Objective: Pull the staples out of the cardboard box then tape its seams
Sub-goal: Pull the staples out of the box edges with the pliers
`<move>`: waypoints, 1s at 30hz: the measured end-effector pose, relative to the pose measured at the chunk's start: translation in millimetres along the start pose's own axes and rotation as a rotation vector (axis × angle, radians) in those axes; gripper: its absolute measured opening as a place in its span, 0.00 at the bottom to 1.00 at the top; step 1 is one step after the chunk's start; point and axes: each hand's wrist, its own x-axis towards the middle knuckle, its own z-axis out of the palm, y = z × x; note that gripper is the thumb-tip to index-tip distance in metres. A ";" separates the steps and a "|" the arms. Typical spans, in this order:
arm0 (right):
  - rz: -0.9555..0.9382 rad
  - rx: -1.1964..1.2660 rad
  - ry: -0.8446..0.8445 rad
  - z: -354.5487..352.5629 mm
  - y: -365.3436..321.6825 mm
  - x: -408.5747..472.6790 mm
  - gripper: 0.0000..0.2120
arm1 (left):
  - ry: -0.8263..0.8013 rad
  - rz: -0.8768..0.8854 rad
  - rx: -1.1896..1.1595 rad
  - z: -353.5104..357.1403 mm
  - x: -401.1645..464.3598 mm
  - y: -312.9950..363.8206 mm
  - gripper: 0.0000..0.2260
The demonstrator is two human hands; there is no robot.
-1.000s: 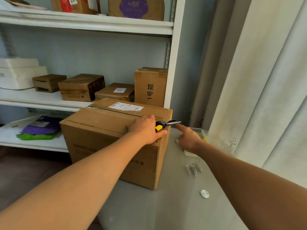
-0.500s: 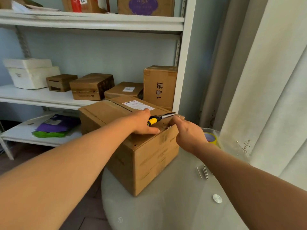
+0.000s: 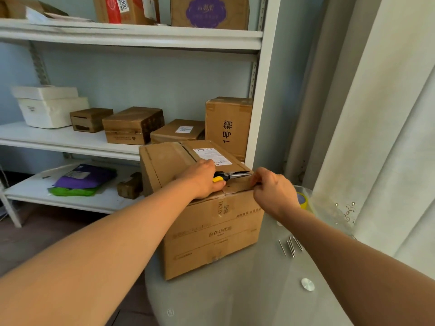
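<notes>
- Beside the shelving, the cardboard box [image 3: 207, 222] is sitting on the counter [image 3: 247, 290].
- Your left hand [image 3: 202, 180] is gripping pliers [image 3: 231, 177], apparently working a staple.
- Your right hand [image 3: 270, 191] is pinching the flap edge beside their tip, steadying it.

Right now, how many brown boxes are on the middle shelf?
4. From left: a small dark box, a bigger dark box, a flat box with a white label, and a tall upright box with black writing. More may hide behind them.

shelf post [image 3: 261, 118] behind, nails [image 3: 290, 247] right
</notes>
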 end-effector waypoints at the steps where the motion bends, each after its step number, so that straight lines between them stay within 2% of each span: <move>1: 0.030 0.066 0.053 -5.9 2.9 -0.5 0.10 | -0.015 0.028 -0.016 -1.3 -1.2 -1.6 0.23; 3: 0.086 0.156 0.071 -11.9 12.9 -0.2 0.11 | -0.068 0.098 -0.052 -7.2 -5.1 -4.6 0.21; 7: 0.083 0.289 -0.247 -11.2 21.1 -12.1 0.17 | -0.100 0.178 -0.008 -16.6 -11.6 -4.4 0.20; 10: 0.024 0.263 -0.344 -15.2 21.2 -17.5 0.22 | -0.080 0.199 0.028 -17.0 -14.3 -5.1 0.20; 16: -0.030 0.092 -0.280 -19.0 19.6 -21.1 0.27 | -0.020 0.278 0.087 -21.8 -23.6 -5.4 0.17; 19: -0.012 0.010 -0.189 -14.3 18.6 -27.6 0.30 | 0.020 0.281 0.136 -19.1 -30.4 -2.9 0.18; 30: 0.068 -0.020 -0.144 -10.8 13.9 -31.5 0.31 | 0.068 0.326 0.226 -18.1 -41.2 3.6 0.17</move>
